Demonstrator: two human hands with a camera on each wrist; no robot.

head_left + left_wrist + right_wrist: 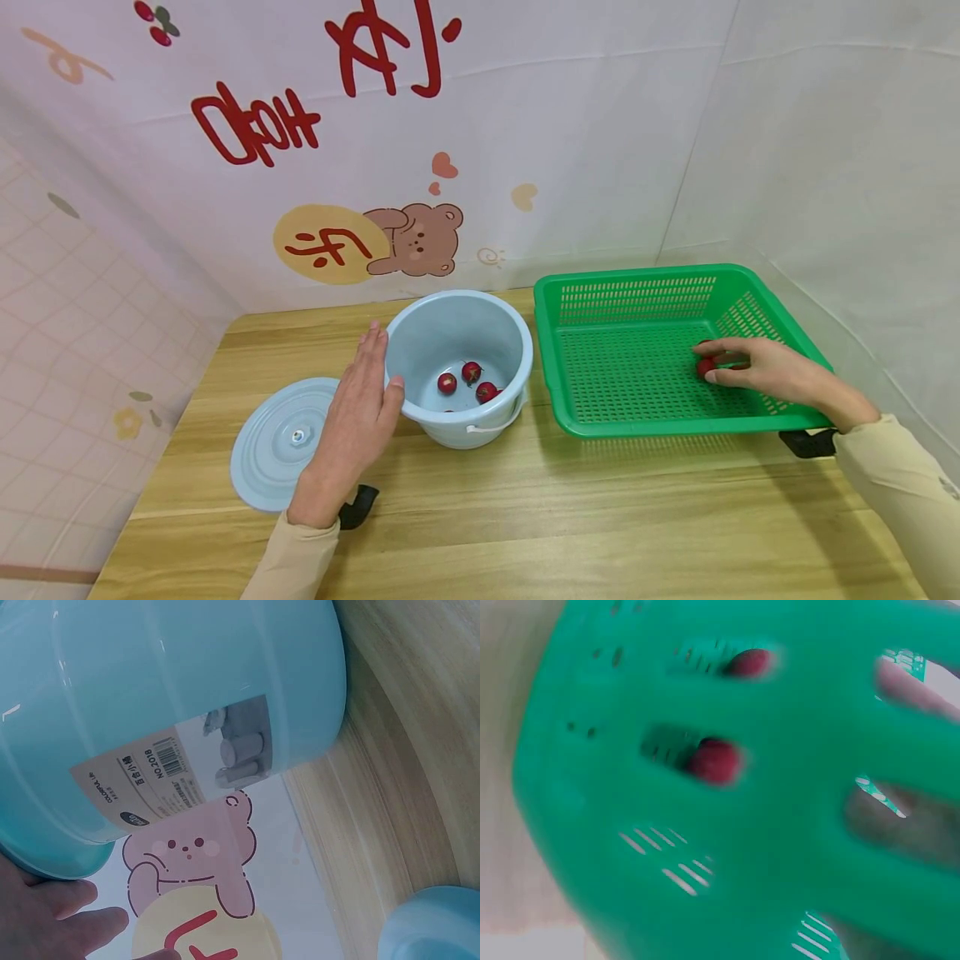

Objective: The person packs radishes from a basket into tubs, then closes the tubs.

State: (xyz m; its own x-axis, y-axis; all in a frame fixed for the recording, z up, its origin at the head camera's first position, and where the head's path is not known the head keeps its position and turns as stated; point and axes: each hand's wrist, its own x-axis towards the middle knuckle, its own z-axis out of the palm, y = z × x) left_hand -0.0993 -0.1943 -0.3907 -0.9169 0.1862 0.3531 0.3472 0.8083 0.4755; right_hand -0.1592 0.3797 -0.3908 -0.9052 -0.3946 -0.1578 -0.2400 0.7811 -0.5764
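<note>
My left hand, fingers straight and together, stands upright at the left rim of the light blue bucket. In the left wrist view its fingers show beside the bucket's rim, with the labelled bucket wall above. Several small red round fruits lie on the bucket's floor. My right hand reaches over the near right rim into the green basket, fingers and thumb apart over a red fruit. Through the basket the right wrist view shows two red fruits, apart from the fingers.
The light blue lid with a central knob lies on the wooden table, left of the bucket and partly behind my left hand. A white handle hangs at the bucket's front. A printed backdrop rises behind the table.
</note>
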